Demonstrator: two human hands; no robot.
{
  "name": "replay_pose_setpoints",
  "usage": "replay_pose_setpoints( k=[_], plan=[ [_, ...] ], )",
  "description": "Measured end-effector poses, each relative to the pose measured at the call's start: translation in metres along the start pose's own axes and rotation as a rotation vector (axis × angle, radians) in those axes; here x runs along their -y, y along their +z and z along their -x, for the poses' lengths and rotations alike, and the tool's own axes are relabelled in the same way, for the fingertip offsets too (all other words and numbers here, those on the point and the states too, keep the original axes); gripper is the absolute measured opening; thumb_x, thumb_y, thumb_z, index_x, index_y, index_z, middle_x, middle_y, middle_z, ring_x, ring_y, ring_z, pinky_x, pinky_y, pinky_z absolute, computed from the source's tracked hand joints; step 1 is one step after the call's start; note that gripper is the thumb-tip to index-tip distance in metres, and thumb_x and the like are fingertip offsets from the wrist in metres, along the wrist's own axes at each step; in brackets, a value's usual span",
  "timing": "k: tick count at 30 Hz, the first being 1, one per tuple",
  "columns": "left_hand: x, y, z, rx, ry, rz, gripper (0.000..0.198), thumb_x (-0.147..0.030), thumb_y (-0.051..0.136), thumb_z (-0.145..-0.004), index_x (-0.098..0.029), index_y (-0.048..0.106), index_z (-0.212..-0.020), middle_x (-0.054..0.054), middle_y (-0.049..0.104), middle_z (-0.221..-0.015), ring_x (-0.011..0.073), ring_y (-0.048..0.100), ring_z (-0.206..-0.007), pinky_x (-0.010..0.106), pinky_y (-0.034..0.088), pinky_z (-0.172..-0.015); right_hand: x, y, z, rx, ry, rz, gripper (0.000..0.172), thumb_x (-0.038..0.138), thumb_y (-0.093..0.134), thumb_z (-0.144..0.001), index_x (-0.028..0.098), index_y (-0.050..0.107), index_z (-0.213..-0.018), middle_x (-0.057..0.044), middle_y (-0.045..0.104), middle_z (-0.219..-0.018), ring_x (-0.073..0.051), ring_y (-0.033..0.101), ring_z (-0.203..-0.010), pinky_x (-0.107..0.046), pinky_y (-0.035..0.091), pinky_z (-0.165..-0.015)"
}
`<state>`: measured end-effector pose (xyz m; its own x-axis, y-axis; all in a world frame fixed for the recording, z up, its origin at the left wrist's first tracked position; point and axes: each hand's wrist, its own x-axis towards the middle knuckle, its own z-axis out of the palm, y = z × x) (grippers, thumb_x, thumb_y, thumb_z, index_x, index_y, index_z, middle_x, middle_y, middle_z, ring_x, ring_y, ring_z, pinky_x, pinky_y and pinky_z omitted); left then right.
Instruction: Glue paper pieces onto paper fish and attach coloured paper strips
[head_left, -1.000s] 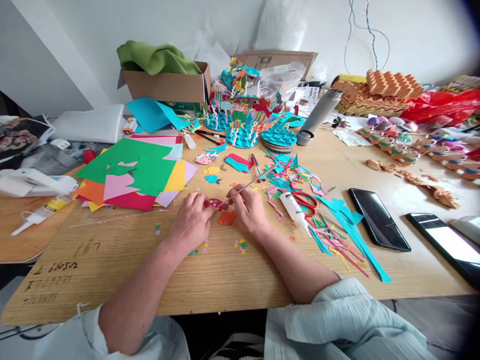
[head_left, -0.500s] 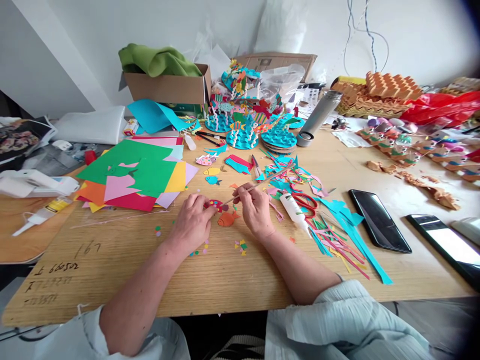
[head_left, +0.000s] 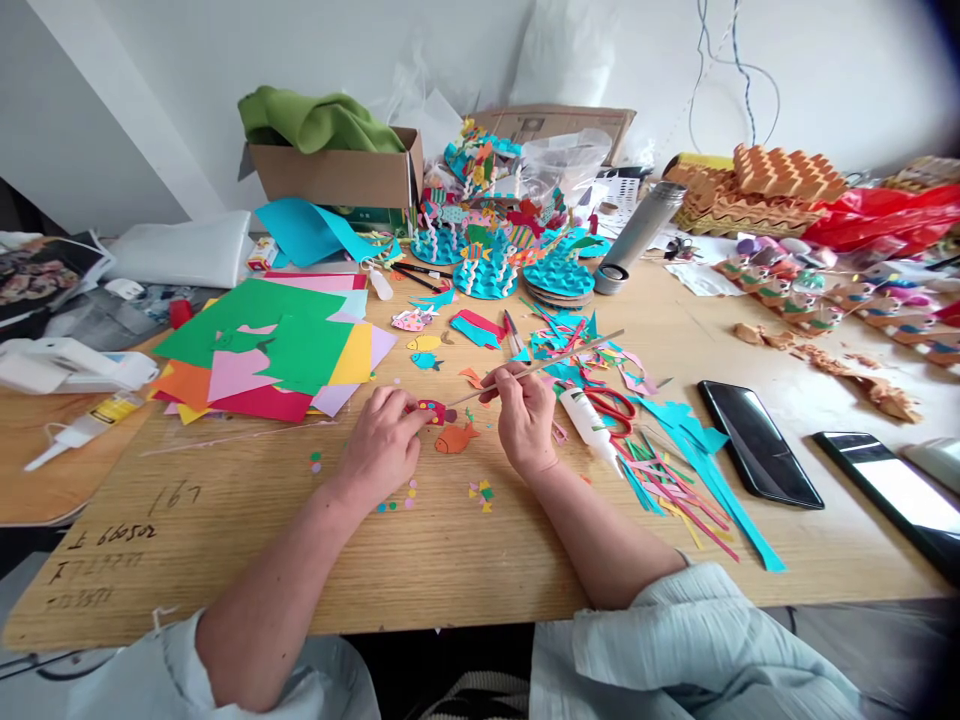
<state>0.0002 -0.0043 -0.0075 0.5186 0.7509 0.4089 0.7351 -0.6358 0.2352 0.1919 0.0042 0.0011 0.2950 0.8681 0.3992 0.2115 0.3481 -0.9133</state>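
Note:
My left hand [head_left: 381,442] rests on the wooden table [head_left: 225,540], its fingers closed on a small red paper fish [head_left: 433,410] with coloured dots. A thin wooden stick [head_left: 551,362] is pinched in my right hand [head_left: 525,418], and its tip touches the red fish. An orange paper fish [head_left: 454,438] lies flat between my two hands. Tiny coloured paper dots [head_left: 480,490] are scattered just in front of my wrists.
Stacked coloured paper sheets [head_left: 277,345] lie left. A white glue bottle [head_left: 589,418], red scissors [head_left: 615,400] and paper strips [head_left: 675,470] lie right of my right hand, then two phones [head_left: 757,438]. Paper craft models [head_left: 487,250], a cardboard box [head_left: 337,172] and egg trays [head_left: 765,185] stand behind.
My right hand has shifted a little to the right and the stick has tilted lower, its far end swinging right. My left hand keeps holding the red fish in place.

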Motion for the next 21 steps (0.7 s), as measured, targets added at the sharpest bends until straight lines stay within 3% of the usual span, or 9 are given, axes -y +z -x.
replay_pose_setpoints(
  k=[14,21],
  plan=[
    [0.014,-0.007,0.002,-0.154,-0.127,0.073,0.049,0.005,0.047,-0.073,-0.016,0.061,-0.114,0.007,0.069,-0.094,0.0240,0.058,-0.101,0.039,0.053,-0.088,0.000,-0.003,0.005,0.041,-0.122,0.061,0.033,0.039,0.046,-0.094,0.020,0.059,-0.070,-0.002,0.062,-0.071,-0.014,0.060,-0.059,-0.028,0.049,-0.056],
    [0.015,-0.009,0.002,-0.138,-0.160,0.099,0.048,0.006,0.046,-0.072,-0.014,0.060,-0.114,0.008,0.066,-0.094,0.0214,0.061,-0.098,0.037,0.054,-0.086,-0.003,-0.002,0.007,0.110,-0.152,0.093,0.032,0.038,0.046,-0.095,0.020,0.060,-0.072,-0.003,0.063,-0.074,-0.016,0.063,-0.063,-0.029,0.050,-0.058]
  ],
)
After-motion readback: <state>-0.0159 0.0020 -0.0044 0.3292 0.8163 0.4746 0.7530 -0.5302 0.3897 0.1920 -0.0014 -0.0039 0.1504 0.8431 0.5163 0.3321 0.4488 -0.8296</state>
